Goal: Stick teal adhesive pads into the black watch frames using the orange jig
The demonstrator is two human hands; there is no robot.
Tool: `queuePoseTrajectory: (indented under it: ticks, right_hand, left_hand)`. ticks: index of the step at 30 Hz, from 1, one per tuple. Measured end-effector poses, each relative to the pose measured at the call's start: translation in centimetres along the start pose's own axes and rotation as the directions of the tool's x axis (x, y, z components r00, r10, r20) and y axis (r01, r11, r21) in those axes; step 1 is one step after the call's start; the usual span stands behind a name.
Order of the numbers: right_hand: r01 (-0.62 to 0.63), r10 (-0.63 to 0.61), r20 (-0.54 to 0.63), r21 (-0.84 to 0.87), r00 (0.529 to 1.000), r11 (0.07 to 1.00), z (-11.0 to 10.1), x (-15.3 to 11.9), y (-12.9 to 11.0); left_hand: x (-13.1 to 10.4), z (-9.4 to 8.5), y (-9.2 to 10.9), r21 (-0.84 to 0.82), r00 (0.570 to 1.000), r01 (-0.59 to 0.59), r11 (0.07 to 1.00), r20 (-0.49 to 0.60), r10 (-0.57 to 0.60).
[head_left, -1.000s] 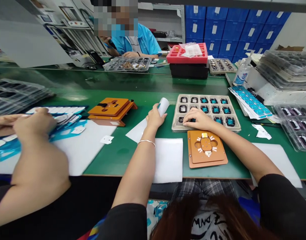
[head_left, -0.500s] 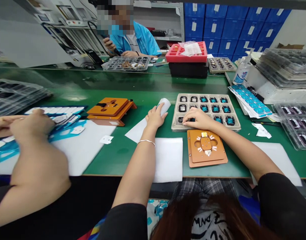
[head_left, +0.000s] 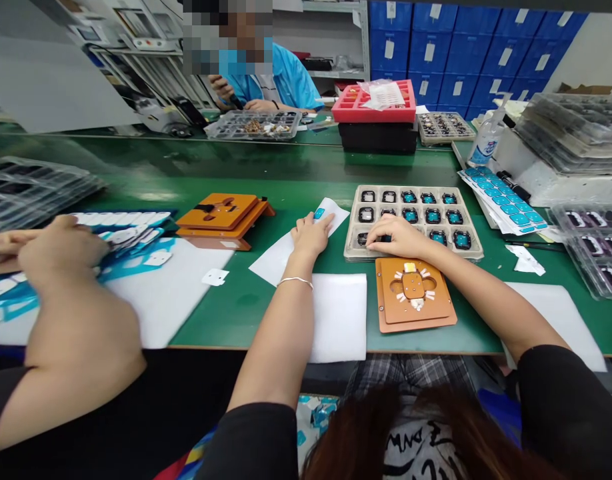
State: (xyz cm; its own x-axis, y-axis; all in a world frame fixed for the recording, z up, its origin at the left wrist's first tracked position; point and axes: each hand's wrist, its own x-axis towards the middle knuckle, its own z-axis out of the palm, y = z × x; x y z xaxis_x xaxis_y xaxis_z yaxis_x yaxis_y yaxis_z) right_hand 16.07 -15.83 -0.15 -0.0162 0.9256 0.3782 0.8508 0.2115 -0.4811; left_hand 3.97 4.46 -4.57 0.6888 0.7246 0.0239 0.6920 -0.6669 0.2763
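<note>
My left hand [head_left: 311, 235] lies with its fingers apart on a white backing sheet [head_left: 273, 259], whose far end bears a blue sticker [head_left: 319, 213] just past the fingertips. Over the near-left part of a beige tray [head_left: 353, 230] rests my right hand [head_left: 393, 235], fingers bent and drawn together at a compartment; what they grip is hidden. Dark square watch-like cases [head_left: 410, 215] fill the tray, several with blue faces. Just in front of the tray is an orange fixture plate [head_left: 392, 313] with a raised square centre and white pads around it.
A folded white cloth [head_left: 340, 317] lies beside my left forearm. To the left are another orange fixture [head_left: 221, 217] and a co-worker's hands [head_left: 61, 250] over sticker sheets. Blue sticker sheets [head_left: 506, 200] and a clear tray [head_left: 593, 247] sit right. A person in blue [head_left: 291, 73] sits opposite.
The far end of the backing sheet was curled up and now lies flatter, with the blue sticker in plain view. My right hand has stayed at the same spot on the tray.
</note>
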Motion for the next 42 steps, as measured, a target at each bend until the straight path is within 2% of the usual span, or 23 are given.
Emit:
queuePoseTrajectory:
  ticks: [6,11,16,19,22,24,25,26,27,28,30,32,34,36,39,42]
  right_hand:
    - [0.004,-0.004,0.004,0.011,1.000,1.000,0.0,0.0,-0.1]
    - [-0.004,0.004,-0.001,0.025,1.000,1.000,0.0,-0.1,-0.1]
    - [-0.027,0.028,-0.036,0.044,0.999,0.999,0.1,-0.1,-0.1]
    - [-0.045,0.051,-0.081,0.070,0.995,0.997,-0.1,0.0,-0.2]
    - [-0.073,0.088,-0.147,0.105,0.985,0.992,-1.0,-0.2,-0.5]
    - [-0.123,0.162,-0.206,0.191,0.965,0.974,-2.1,-1.0,-0.7]
    - [-0.153,0.213,-0.231,0.251,0.949,0.956,-2.6,-1.7,-0.8]
    - [-0.181,0.264,-0.250,0.311,0.931,0.933,-3.1,-2.6,-0.9]
    - [-0.203,0.309,-0.264,0.363,0.914,0.909,-3.6,-3.7,-1.0]
    - [-0.218,0.344,-0.271,0.404,0.899,0.888,-3.9,-4.9,-1.1]
    - [-0.234,0.395,-0.281,0.469,0.875,0.852,-4.3,-7.3,-1.5]
    - [-0.238,0.454,-0.295,0.551,0.841,0.800,-4.3,-9.3,-2.1]
    - [-0.240,0.513,-0.316,0.614,0.798,0.751,-4.0,-10.6,-2.7]
    - [-0.245,0.547,-0.325,0.641,0.772,0.727,-3.8,-11.2,-3.4]
    - [-0.252,0.540,-0.296,0.646,0.788,0.721,-3.6,-11.5,-4.4]
    - [-0.230,0.486,-0.309,0.599,0.818,0.767,-3.4,-11.7,-5.2]
  left_hand:
    - [-0.2,-0.5,0.0,-0.059,1.000,0.011,0.998,-0.025,-0.012]
    - [-0.4,-0.7,0.2,-0.147,0.995,0.061,0.987,-0.066,-0.071]
    - [-0.6,-1.4,0.5,-0.265,0.983,0.067,0.962,-0.149,-0.110]
    - [-1.3,-2.4,1.1,-0.352,0.957,-0.014,0.936,-0.276,-0.090]
    - [-2.7,-3.8,2.3,-0.434,0.931,-0.163,0.886,-0.366,-0.008]
    - [-4.2,-4.5,3.3,-0.507,0.922,-0.297,0.809,-0.372,0.105]
    - [-5.0,-4.8,3.9,-0.553,0.912,-0.377,0.743,-0.364,0.191]
    - [-6.0,-5.0,4.4,-0.621,0.883,-0.469,0.628,-0.346,0.317]
    - [-6.9,-5.2,4.9,-0.671,0.833,-0.534,0.515,-0.311,0.458]
    - [-7.7,-5.3,5.4,-0.699,0.764,-0.570,0.433,-0.256,0.592]
    - [-9.1,-5.4,6.2,-0.712,0.624,-0.599,0.367,-0.127,0.771]
    - [-10.0,-5.4,6.9,-0.687,0.541,-0.619,0.380,-0.022,0.841]
    - [-10.5,-5.2,7.3,-0.653,0.503,-0.644,0.400,0.032,0.863]
    - [-10.7,-5.1,7.4,-0.611,0.487,-0.676,0.413,0.050,0.872]
    - [-10.8,-4.9,7.3,-0.559,0.488,-0.713,0.424,0.040,0.872]
    - [-10.9,-4.8,7.2,-0.565,0.496,-0.700,0.436,0.054,0.867]
